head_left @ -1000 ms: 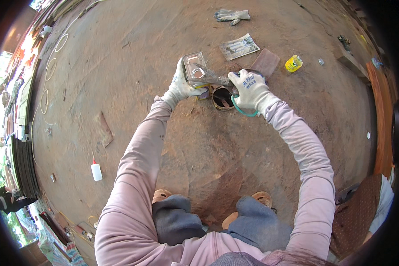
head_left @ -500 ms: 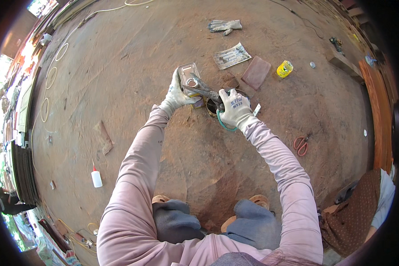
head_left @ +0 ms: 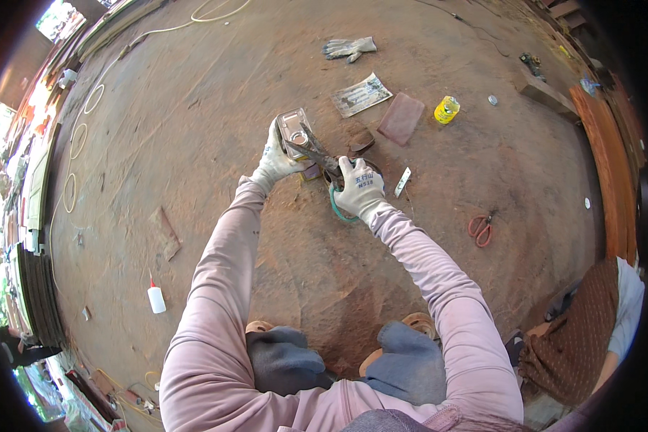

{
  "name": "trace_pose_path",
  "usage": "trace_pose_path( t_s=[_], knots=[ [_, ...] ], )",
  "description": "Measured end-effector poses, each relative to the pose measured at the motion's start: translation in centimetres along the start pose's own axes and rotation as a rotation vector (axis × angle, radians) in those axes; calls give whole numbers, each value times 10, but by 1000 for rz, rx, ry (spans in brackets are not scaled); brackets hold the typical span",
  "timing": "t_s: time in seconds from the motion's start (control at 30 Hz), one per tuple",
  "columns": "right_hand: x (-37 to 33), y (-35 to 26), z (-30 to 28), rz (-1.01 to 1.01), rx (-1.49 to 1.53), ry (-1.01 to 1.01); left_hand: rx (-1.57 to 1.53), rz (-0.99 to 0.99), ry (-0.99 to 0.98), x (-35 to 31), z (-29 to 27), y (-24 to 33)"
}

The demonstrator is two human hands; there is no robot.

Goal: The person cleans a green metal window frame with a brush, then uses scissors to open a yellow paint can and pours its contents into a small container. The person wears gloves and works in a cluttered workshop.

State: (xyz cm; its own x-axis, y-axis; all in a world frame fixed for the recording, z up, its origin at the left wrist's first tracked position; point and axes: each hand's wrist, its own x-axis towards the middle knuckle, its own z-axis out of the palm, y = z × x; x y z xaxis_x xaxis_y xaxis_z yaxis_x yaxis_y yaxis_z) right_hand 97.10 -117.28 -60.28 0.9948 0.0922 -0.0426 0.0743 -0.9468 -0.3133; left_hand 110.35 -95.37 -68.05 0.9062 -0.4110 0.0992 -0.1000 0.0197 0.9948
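My left hand (head_left: pixel 272 160), in a white work glove, is closed around the side of a rectangular metal can (head_left: pixel 292 122) with a round ring on its top. In my gloved right hand (head_left: pixel 363 189) is a pair of worn metal shears (head_left: pixel 329 163) with a teal handle. The dark blades are spread and reach over the can's top near the ring. Below my hands, a small purplish block (head_left: pixel 311 173) and a round dark-rimmed container are partly hidden. A dark brown piece (head_left: pixel 361 141) lies just beyond my right hand.
Farther off lie a white glove (head_left: pixel 350 49), a printed sheet (head_left: pixel 361 95), a reddish-brown pad (head_left: pixel 402 119) and an open yellow can (head_left: pixel 447 110). Red-handled scissors (head_left: pixel 481 229) and a white strip (head_left: pixel 403 182) are at right. A white squeeze bottle (head_left: pixel 156 298) stands left. Another person (head_left: pixel 572 338) is at lower right.
The view has shifted slightly. My right hand has moved a little left with the shears, uncovering the white strip. My left hand still grips the can.
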Motion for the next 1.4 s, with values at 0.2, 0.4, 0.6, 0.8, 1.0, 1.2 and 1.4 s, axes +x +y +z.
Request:
trace_pose_path(
  t_s=[0.2,0.4,0.6,0.8,1.0,1.2,1.4],
  knots=[
    [-2,0,-32,-19,-96,-6,-378,-211,-72,1,-3,9],
    [9,1,-66,-150,-185,-3,261,25,-12,-2,-5,14],
    [-1,-3,-50,-88,-127,-19,405,19,23,-5,3,25],
    [-15,-9,-19,66,49,-30,440,-113,27,1,7,23],
    [-18,-7,-19,73,107,2,-142,-141,122,-6,29,46],
    [-11,-2,-46,41,-115,-19,-108,140,380,-22,67,36],
    [-12,-3,-64,62,-237,-83,660,-128,716,-33,88,36]
  ],
)
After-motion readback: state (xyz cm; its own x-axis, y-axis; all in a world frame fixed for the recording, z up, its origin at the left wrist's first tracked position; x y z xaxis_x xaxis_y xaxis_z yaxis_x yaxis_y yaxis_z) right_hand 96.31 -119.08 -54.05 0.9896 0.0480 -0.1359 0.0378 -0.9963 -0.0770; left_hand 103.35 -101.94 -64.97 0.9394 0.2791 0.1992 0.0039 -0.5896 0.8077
